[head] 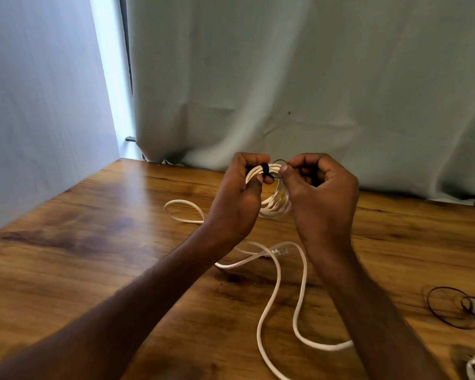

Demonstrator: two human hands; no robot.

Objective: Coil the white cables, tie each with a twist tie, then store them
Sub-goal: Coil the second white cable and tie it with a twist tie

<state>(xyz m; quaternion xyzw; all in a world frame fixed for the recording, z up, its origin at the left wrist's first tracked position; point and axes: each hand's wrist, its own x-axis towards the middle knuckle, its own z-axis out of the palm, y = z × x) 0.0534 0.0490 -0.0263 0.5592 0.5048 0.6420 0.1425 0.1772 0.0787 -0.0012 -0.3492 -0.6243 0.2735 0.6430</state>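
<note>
While my left hand [237, 198] grips the coiled white cable [275, 200] upright above the wooden bench [93, 242], my right hand [320, 198] pinches the thin black twist tie [279, 162].

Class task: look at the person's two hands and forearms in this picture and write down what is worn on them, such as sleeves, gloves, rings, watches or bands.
Nothing is worn. The left hand and right hand are bare, with no gloves, and no rings show. Both forearms are uncovered up to the frame edge: no sleeves, watch or wristband in view.

White cable [277, 286], black twist tie [265, 171], brown wood-grain table [93, 242] (pale grey-green curtain [313, 78] behind).
</note>
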